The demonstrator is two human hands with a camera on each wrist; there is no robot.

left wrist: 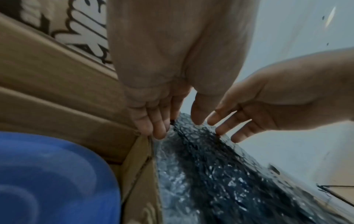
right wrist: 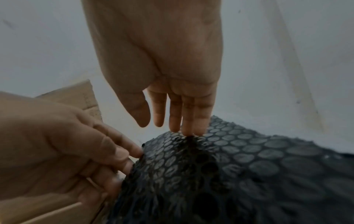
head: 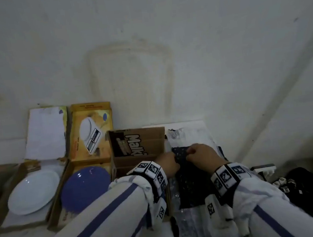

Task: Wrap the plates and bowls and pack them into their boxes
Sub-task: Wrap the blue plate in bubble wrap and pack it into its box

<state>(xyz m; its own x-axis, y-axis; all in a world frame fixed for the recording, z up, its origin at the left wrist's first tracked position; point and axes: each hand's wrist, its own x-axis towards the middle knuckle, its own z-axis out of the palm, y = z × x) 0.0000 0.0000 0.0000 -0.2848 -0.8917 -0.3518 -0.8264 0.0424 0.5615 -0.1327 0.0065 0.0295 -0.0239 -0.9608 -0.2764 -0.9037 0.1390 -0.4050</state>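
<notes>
A sheet of black bubble wrap (head: 193, 182) lies humped in front of me; whatever is under it is hidden. My left hand (head: 171, 160) sets its fingertips (left wrist: 160, 133) against the hump's left edge, with the thumb on its top. My right hand (head: 192, 152) touches the crest with straight fingers (right wrist: 188, 127), thumb held apart. Neither hand visibly grips the wrap (right wrist: 220, 166). A white plate (head: 33, 192) lies in an open box at the left. A blue plate (head: 85, 188) lies in the yellow box beside it.
An open brown carton (head: 136, 150) stands just left of the wrap, touching it. Clear bubble wrap (head: 179, 135) spreads behind and under the black sheet. Black straps with tagged blocks (head: 305, 185) pile at the right. A white wall (head: 144, 51) closes off the back.
</notes>
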